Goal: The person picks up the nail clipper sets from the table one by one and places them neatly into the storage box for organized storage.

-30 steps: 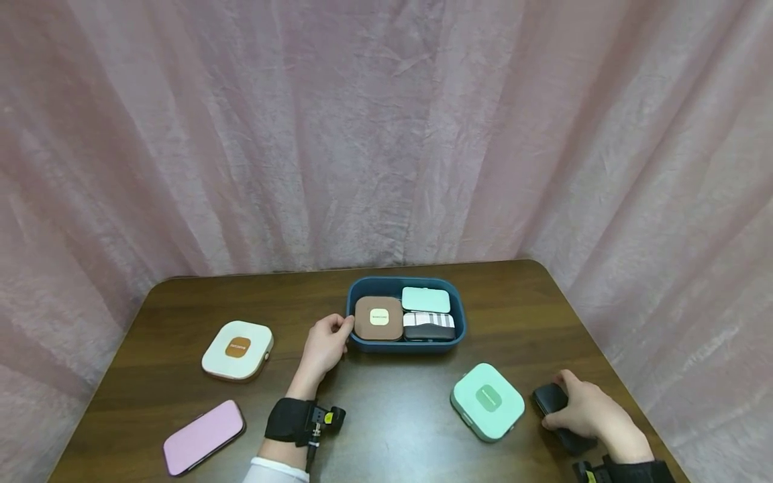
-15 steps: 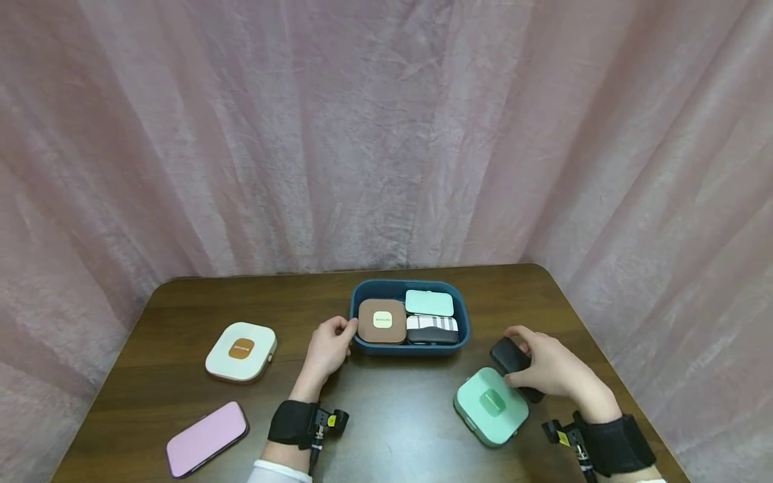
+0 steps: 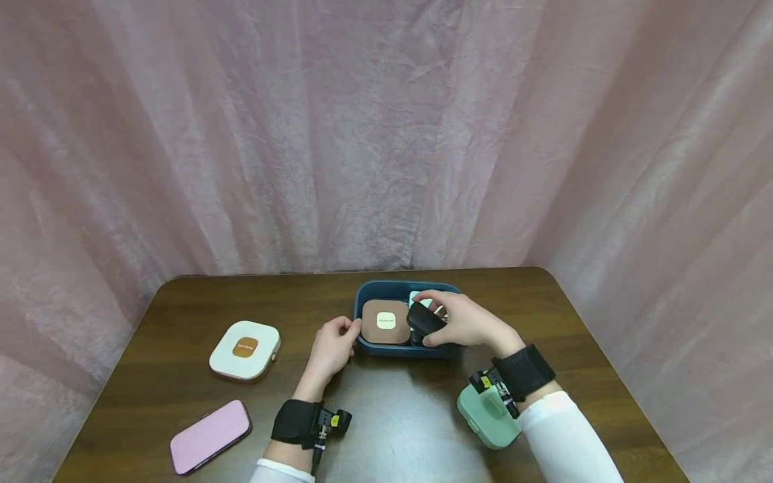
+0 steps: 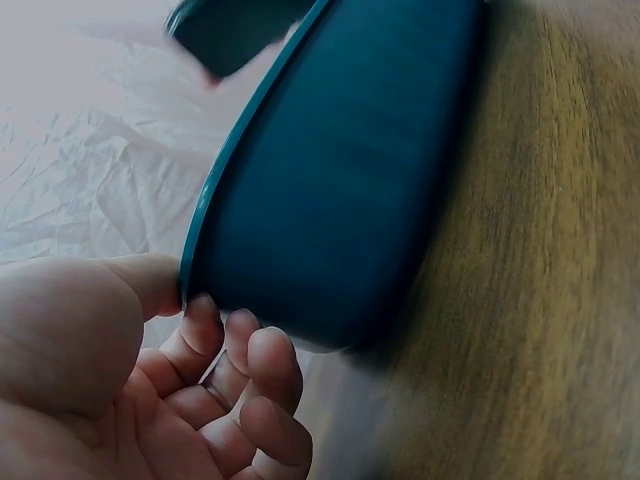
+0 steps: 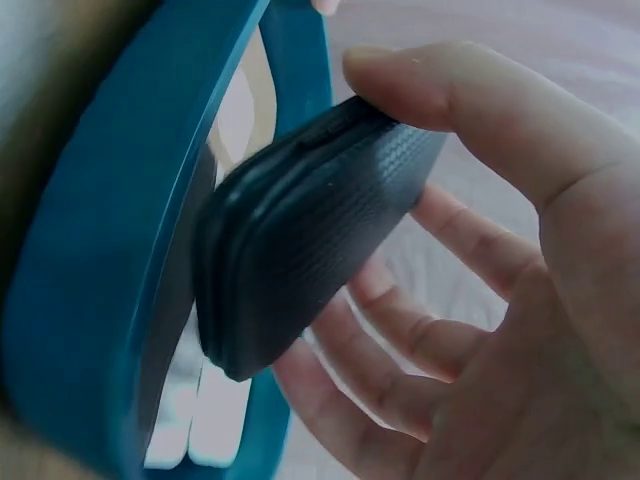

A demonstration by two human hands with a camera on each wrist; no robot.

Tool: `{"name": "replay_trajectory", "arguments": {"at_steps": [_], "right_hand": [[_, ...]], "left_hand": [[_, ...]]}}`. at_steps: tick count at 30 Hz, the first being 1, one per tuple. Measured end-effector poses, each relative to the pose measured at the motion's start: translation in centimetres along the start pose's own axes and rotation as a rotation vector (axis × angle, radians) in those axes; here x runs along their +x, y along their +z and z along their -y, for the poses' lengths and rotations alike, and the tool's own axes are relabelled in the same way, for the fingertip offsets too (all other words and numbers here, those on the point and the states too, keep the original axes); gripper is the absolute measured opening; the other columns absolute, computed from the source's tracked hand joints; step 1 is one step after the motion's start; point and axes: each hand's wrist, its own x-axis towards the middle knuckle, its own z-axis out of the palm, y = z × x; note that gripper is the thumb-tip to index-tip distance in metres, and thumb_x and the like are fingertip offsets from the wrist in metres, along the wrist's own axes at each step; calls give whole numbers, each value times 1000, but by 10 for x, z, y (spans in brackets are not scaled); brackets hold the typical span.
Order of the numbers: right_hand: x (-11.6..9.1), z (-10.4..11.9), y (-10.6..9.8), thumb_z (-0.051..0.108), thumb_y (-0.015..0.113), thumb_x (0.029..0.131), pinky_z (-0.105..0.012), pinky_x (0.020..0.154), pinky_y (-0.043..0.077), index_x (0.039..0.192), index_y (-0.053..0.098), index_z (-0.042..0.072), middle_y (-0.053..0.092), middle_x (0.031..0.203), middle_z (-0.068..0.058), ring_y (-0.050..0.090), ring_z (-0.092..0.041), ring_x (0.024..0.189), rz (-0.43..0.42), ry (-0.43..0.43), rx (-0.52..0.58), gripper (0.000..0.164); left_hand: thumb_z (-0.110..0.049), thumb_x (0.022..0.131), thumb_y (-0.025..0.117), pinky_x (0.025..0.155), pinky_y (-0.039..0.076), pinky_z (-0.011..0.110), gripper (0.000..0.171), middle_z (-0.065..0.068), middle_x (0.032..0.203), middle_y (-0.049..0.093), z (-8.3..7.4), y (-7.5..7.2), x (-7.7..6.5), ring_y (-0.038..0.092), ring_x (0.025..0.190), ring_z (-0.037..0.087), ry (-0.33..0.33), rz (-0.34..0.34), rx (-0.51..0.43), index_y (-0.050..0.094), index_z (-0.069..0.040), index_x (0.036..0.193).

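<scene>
A dark blue open bin (image 3: 392, 350) stands toward the back of the table. My left hand (image 3: 329, 349) pinches its left rim between thumb and fingers, the thumb over the edge in the left wrist view. In my right hand (image 3: 477, 323) is a small black case (image 3: 425, 318) with a textured side and a seam round its edge (image 5: 310, 220). Thumb and fingers grip it from opposite sides, tilted over the bin's right half. A square brown case (image 3: 376, 332) lies at the bin's left. The mint case (image 3: 417, 296) and striped case beside it are mostly hidden by my right hand.
On the left of the table (image 3: 139, 376) lie a white square case (image 3: 232, 349) with an orange label and a pink oblong case (image 3: 208, 436). A square green case (image 3: 488, 422) sits under my right wrist in the head view. A pink curtain (image 3: 362, 134) hangs behind.
My right hand has lifted the black case from the table's right side and carried it left past the green case to above the bin. My left hand has stayed at the rim.
</scene>
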Motion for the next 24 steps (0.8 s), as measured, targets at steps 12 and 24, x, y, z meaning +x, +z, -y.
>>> {"name": "replay_trajectory", "arguments": {"at_steps": [12,24], "right_hand": [[60,15,26,23,91,85,-46,97,54,157,54,20,66,127,-10,64,-29,117,-17,-61,-35,81],[82,21,49,13,90,84,-41,95,53,157,54,25,60,133,-13,61,-25,117,-25,-57,-86,82]], "left_hand": [[-33,109,63,54,44,34,33,7,67,61,-4,3,-2,60,56,20,7,10,6,65,-10,85],[-30,109,62,53,44,33,32,2,65,59,-3,4,-4,59,56,20,5,6,-7,65,-9,85]]}}
